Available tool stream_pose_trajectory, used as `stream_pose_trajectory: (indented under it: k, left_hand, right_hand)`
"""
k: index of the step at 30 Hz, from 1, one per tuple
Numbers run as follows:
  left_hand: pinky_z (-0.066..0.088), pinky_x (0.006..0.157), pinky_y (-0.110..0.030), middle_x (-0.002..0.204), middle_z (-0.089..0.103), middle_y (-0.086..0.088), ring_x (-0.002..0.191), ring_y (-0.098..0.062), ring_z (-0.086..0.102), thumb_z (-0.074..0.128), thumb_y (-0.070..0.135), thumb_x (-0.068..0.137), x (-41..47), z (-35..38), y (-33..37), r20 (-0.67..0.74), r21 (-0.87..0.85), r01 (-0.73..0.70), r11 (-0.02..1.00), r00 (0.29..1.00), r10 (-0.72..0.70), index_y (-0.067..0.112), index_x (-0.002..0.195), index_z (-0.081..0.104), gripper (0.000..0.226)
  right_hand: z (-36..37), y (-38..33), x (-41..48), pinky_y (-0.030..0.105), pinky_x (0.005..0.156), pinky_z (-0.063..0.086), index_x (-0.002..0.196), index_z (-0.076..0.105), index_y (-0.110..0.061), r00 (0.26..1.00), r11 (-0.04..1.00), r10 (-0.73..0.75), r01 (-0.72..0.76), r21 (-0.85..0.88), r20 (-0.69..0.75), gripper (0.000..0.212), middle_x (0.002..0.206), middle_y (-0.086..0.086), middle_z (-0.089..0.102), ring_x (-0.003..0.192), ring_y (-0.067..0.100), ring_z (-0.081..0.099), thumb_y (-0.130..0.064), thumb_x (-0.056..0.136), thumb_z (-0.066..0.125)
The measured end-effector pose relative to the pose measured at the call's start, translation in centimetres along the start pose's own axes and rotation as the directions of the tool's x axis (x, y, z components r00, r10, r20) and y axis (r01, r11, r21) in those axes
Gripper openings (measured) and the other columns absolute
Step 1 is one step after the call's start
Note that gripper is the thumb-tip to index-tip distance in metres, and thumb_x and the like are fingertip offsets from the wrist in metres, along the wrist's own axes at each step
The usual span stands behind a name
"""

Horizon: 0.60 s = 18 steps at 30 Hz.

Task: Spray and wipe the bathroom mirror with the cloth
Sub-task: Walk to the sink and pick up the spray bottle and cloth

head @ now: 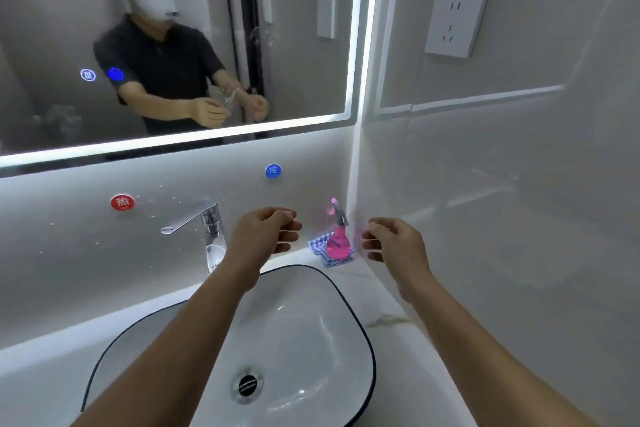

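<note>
Pale grey glossy wall panels (519, 184) meet in a corner at 1 o'clock. A white socket plate (456, 21) sits at 2 o'clock. White basin (311, 340) with dark rim at 6 o'clock; chrome faucet (207, 225) at 10 o'clock. Red (122, 202) and blue (273, 171) round tags mark the back wall.

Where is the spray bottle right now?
The pink spray bottle stands on the blue checked cloth in the counter's back right corner, beside the sink, between both empty hands.
</note>
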<state>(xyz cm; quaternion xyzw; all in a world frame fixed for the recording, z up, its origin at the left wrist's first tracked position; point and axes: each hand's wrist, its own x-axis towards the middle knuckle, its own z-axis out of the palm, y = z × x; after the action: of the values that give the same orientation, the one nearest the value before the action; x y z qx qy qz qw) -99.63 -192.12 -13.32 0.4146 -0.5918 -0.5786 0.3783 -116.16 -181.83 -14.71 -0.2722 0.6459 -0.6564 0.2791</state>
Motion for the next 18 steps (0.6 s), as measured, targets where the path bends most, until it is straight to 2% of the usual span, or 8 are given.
stream_pose_trajectory:
  k: [6,8,13,15,16,18]
  left_hand:
    - [0.051,0.062,-0.026,0.08,0.069,-0.004,0.068,-0.015,0.063,0.048,0.008,0.091,7.8,2.8,-3.6,0.035,0.07,0.104,0.992,0.994,-0.107,0.017,0.08,0.064,0.021]
    - [0.051,0.062,-0.026,0.079,0.068,-0.005,0.067,-0.016,0.063,0.048,0.007,0.09,10.3,3.8,-5.0,0.033,0.073,0.155,0.985,0.987,-0.157,0.016,0.079,0.063,0.021]
    - [0.051,0.056,-0.025,0.076,0.066,-0.007,0.064,-0.017,0.062,0.048,0.005,0.089,16.0,6.1,-9.2,-0.028,0.077,0.273,0.959,0.962,-0.271,0.013,0.076,0.062,0.021]
    - [0.05,0.058,-0.026,0.074,0.065,-0.007,0.063,-0.018,0.061,0.048,0.004,0.088,18.8,7.3,-11.5,-0.063,0.096,0.324,0.941,0.946,-0.319,0.012,0.073,0.061,0.022]
    - [0.05,0.059,-0.027,0.074,0.063,-0.008,0.063,-0.019,0.06,0.048,0.004,0.088,20.4,7.9,-12.8,-0.08,0.104,0.357,0.928,0.933,-0.351,0.011,0.071,0.06,0.022]
    - [0.048,0.061,-0.027,0.076,0.06,-0.011,0.065,-0.022,0.058,0.048,0.003,0.088,23.4,8.9,-15.7,-0.103,0.116,0.431,0.895,0.901,-0.42,0.01,0.07,0.059,0.022]
  right_hand:
    - [0.8,2.8,5.9,0.015,0.048,0.051,0.084,0.059,-0.015,0.999,0.996,0.037,-0.036,-0.079,0.007,0.01,0.073,0.002,0.065,0.061,0.011,0.062,-0.008,0.086,0.052]
    - [1.3,4.0,8.4,0.02,0.054,0.053,0.086,0.06,-0.013,0.998,0.993,0.054,-0.053,-0.102,0.012,0.01,0.074,0.004,0.064,0.064,0.014,0.062,-0.007,0.086,0.052]
    - [2.6,8.3,15.2,0.032,0.067,0.053,0.078,0.06,-0.019,0.996,0.987,0.083,-0.079,-0.142,0.02,0.013,0.083,0.009,0.064,0.076,0.024,0.062,-0.009,0.084,0.054]
    - [3.2,11.0,18.4,0.039,0.076,0.054,0.094,0.062,-0.011,0.994,0.981,0.112,-0.109,-0.163,0.011,0.013,0.088,0.009,0.064,0.082,0.026,0.061,-0.009,0.083,0.056]
    - [3.5,12.5,20.0,0.038,0.078,0.054,0.105,0.06,-0.007,0.991,0.974,0.134,-0.133,-0.183,-0.002,0.023,0.093,0.009,0.064,0.084,0.026,0.061,-0.009,0.082,0.057]
    - [4.2,15.3,22.7,0.019,0.068,0.051,0.121,0.051,-0.006,0.985,0.958,0.171,-0.166,-0.232,0.002,0.043,0.097,0.004,0.061,0.078,0.015,0.059,-0.011,0.08,0.062]
